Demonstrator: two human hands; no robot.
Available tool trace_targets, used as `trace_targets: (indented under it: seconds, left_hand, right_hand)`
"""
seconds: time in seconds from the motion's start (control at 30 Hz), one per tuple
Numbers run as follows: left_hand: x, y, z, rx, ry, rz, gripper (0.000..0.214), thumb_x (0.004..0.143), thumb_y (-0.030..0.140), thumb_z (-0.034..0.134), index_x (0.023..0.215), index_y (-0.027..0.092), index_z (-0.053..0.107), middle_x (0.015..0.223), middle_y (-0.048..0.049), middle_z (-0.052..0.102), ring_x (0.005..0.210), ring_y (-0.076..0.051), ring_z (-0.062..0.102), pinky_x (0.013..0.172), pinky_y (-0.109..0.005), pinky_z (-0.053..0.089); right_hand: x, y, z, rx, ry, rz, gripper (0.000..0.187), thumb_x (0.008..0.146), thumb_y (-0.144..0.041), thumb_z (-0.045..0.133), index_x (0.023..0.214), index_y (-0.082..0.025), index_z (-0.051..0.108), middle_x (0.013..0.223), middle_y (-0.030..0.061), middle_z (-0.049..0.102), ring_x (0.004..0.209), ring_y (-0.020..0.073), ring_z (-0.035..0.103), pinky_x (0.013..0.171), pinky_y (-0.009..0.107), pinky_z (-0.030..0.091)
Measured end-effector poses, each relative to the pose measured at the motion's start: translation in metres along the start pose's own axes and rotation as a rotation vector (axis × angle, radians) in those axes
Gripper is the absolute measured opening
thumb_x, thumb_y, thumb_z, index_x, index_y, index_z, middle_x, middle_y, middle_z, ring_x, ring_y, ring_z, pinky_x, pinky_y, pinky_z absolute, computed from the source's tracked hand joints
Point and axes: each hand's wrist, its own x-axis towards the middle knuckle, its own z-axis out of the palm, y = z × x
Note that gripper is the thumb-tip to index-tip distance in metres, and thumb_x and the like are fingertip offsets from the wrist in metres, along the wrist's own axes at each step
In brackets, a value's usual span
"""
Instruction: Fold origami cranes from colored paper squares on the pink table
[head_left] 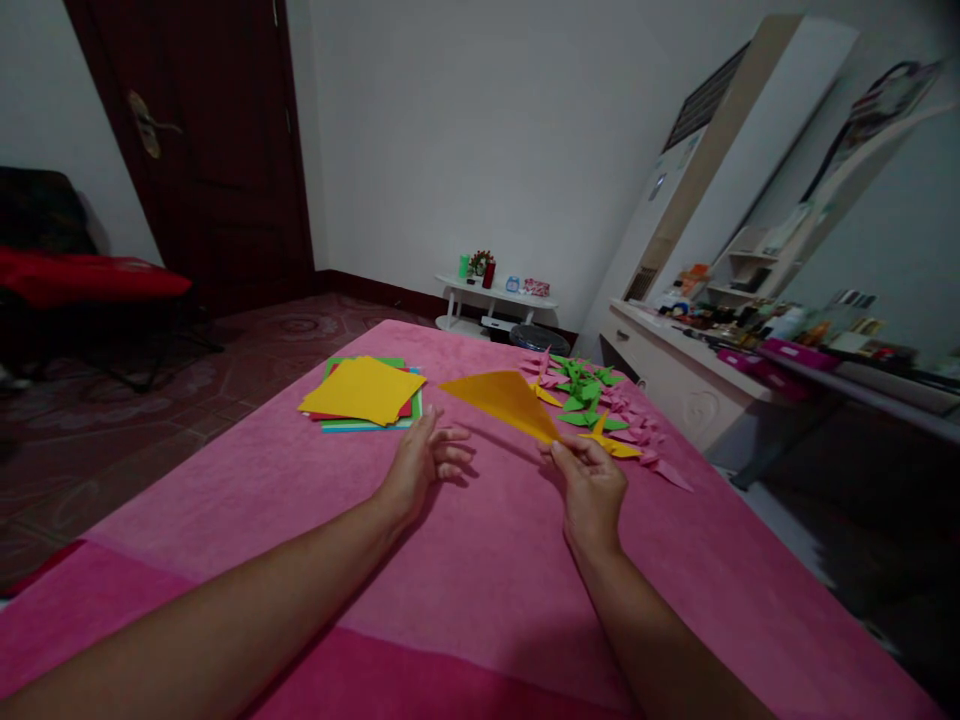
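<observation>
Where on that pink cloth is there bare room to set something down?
The pink cloth lies bare between the left forearm and right forearm, and left of the left forearm, nearer than the paper stack. It is crowded at the far right with folded paper figures; the right hand, pinching yellow paper, is close by.

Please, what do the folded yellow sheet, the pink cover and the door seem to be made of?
Sheet: likely matt paper, thin with straight edges. Cover: probably soft, dull fabric, with patchy shading. Door: perhaps low-sheen wood, dark, panelled; painted metal possible.

Sheet (pixel 504 400) between stack (pixel 364 390) and cranes (pixel 582 384)
</observation>
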Motion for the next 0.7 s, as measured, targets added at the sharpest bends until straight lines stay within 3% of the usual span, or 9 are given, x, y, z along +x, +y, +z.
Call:
trace_targets:
  seconds: [0.27,0.43,0.7]
  left_hand:
    - [-0.0014,0.0009,-0.0003,-0.014,-0.117,-0.129,0.048,0.081,0.056,0.050,0.102,0.014,0.058,0.091,-0.0101,0.067,0.072,-0.018,0.067,0.054,-0.026,0.055]
    - [-0.0015,-0.0009,-0.0004,-0.048,-0.115,-0.087,0.041,0.080,0.051,0.055,0.104,0.018,0.059,0.097,-0.0087,0.067,0.072,-0.015,0.066,0.056,-0.023,0.055]
    - [-0.0036,0.0003,0.0003,-0.067,-0.164,-0.047,0.036,0.072,0.047,0.067,0.089,0.016,0.061,0.066,0.0008,0.059,0.055,-0.007,0.056,0.048,-0.014,0.049]
  right_hand:
    - [-0.0002,-0.0037,-0.0009,-0.241,-0.048,-0.279,0.009,0.071,-0.017,0.063,0.078,-0.017,0.069,0.085,0.0051,0.068,0.085,0.0191,0.062,0.083,0.037,0.048]
    - [-0.0012,-0.0027,-0.0016,-0.248,-0.082,-0.277,0.010,0.073,-0.018,0.063,0.080,-0.017,0.069,0.086,0.0051,0.068,0.085,0.0192,0.062,0.083,0.036,0.048]
    - [-0.0026,-0.0015,-0.0012,-0.231,-0.107,-0.229,0.008,0.071,-0.020,0.065,0.078,-0.017,0.069,0.083,0.0051,0.068,0.082,0.0191,0.062,0.082,0.037,0.048]
